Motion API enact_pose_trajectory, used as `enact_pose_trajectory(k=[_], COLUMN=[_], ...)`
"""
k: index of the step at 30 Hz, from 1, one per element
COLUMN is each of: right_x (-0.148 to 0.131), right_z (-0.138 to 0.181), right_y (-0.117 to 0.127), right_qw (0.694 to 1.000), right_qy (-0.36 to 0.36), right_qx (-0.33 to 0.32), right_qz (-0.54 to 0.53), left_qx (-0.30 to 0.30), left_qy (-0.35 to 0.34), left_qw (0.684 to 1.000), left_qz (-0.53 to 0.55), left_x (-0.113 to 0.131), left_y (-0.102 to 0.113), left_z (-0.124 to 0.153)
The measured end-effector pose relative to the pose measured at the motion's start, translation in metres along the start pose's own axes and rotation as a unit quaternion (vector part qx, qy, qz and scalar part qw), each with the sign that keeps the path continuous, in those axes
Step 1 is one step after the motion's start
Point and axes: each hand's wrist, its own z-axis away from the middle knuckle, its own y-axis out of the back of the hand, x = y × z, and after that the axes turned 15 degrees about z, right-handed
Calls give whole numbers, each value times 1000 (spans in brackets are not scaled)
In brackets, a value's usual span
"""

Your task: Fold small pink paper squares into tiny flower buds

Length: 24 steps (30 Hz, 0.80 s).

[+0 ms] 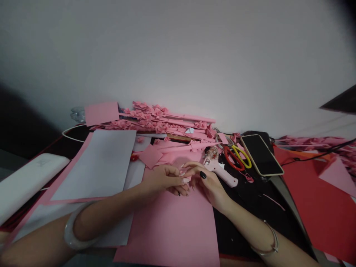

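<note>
Between my two hands is a small folded piece of pink paper (187,178), mostly hidden by fingers. My left hand (169,180) pinches it between thumb and fingers. From the other side, my right hand (208,184) reaches over with bent fingers close to the piece; whether they grip it I cannot make out. Both hands hover above a large pink sheet (178,230). Just beyond them lie pink paper squares (151,156) and, to the right, a pale pink glue gun (221,171).
Folded pink paper flowers (155,118) are heaped along the wall. Red-handled scissors (233,158), yellow-handled scissors (241,155) and a phone (261,155) lie right of centre. White sheets (97,163) and a white oblong device (30,181) are left, red paper (319,200) right.
</note>
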Motion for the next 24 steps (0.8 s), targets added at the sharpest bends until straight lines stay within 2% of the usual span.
enact_pose_trajectory(k=[5,9,16,19,22,24], right_x=[-5,-6,0,-2,-7,-9], right_z=[0,-1,-2,-2,-2,-2], right_y=[3,5,4,1,-1,-1], right_qw=[997,997,1000,999,995,986], right_qy=[38,47,3,-18,-14,-7], right_qx=[16,16,10,40,53,14], right_qz=[67,65,-6,-11,80,166], left_qx=[0,0,-40,-44,-55,-73], left_qy=[17,20,7,-2,-9,0], left_qw=[1000,1000,999,999,998,997], left_qz=[20,19,1,-6,-13,-15], left_x=[1,0,-3,-3,-3,-3], left_y=[-2,-3,-1,0,1,1], left_z=[1,2,1,0,1,2])
